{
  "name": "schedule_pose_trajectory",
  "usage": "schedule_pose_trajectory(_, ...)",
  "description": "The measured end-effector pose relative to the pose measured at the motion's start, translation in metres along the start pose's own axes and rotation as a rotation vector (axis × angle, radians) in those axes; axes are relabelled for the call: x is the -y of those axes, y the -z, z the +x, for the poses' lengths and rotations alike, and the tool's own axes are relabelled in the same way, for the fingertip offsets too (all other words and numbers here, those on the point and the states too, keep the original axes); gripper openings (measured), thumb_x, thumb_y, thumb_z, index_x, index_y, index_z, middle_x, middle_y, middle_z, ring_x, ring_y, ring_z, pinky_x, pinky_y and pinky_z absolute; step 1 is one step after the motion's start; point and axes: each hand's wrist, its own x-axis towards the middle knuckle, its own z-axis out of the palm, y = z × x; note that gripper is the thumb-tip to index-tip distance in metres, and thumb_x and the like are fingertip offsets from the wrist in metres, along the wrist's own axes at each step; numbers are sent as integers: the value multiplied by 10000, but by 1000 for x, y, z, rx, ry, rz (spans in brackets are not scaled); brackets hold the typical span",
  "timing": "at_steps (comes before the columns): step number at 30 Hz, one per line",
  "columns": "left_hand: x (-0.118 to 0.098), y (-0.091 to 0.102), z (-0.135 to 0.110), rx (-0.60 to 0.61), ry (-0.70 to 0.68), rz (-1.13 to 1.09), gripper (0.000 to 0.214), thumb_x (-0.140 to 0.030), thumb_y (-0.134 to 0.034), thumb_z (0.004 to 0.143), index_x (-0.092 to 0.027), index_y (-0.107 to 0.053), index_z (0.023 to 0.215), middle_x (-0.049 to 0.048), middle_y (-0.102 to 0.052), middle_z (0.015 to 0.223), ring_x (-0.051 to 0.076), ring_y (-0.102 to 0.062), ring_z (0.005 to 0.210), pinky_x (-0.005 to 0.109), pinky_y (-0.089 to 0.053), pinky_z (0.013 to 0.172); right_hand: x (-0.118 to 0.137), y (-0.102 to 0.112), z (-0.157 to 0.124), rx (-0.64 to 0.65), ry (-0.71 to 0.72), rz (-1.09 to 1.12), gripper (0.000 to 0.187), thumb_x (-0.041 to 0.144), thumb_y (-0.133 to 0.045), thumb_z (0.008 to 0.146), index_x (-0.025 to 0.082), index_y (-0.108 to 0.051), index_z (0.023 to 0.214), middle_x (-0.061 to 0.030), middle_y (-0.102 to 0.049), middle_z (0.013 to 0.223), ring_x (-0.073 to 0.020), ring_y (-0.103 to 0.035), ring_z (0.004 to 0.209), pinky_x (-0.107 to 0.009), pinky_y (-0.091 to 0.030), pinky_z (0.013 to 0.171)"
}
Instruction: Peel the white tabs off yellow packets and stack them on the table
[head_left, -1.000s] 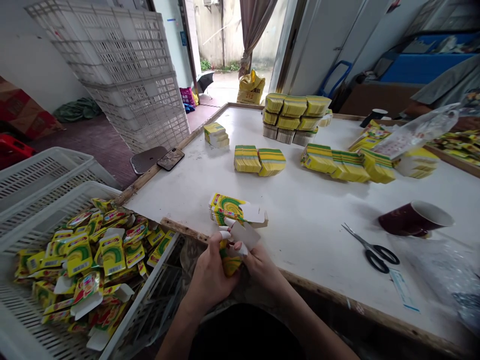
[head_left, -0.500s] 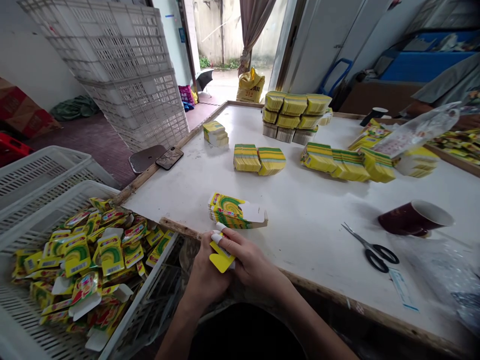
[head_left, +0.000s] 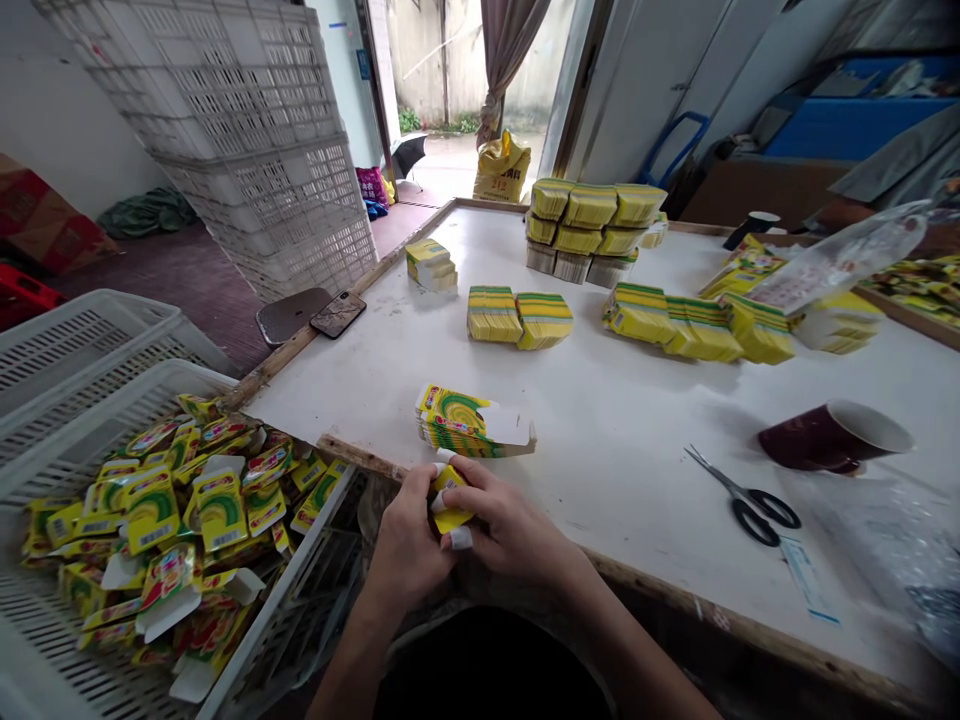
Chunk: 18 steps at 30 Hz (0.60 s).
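Observation:
Between my two hands, at the table's near edge, is a small yellow carton (head_left: 452, 492), partly hidden by the fingers. My left hand (head_left: 409, 540) is closed on its left side. From the right, my right hand (head_left: 502, 515) grips the same carton, with white wraps on some fingertips. Just beyond the hands lies a stack of flattened yellow-green cartons (head_left: 457, 412), its white flaps pointing right. To my left, a white plastic crate (head_left: 262, 600) holds many yellow cartons (head_left: 221, 505), some with flaps standing out.
Bundled cartons (head_left: 517, 318) stand mid-table, with a taller stack (head_left: 585, 225) behind. Scissors (head_left: 750, 500), a tipped dark mug (head_left: 829, 437) and clear plastic (head_left: 877, 560) lie right. A phone (head_left: 338, 314) rests on the left edge. Another person's arm (head_left: 862, 205) shows far right.
The yellow flap that stuck out below the fingers is now folded in or covered. My right fingers have shifted over the carton, and both hands stay in nearly the same place.

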Motion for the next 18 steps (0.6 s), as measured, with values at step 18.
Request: schedule_pose_trajectory(18,-4,1,0,58,9,90,552,-122,-597,636,-173,-522,1181,112,-662,1126,275,-644,1035,406,-519,902,1,1,-3,7,-20,19,207,86,-608,833,210,-610,998,-94,-547,1201,-226,-581,1109,-344,-502,932)
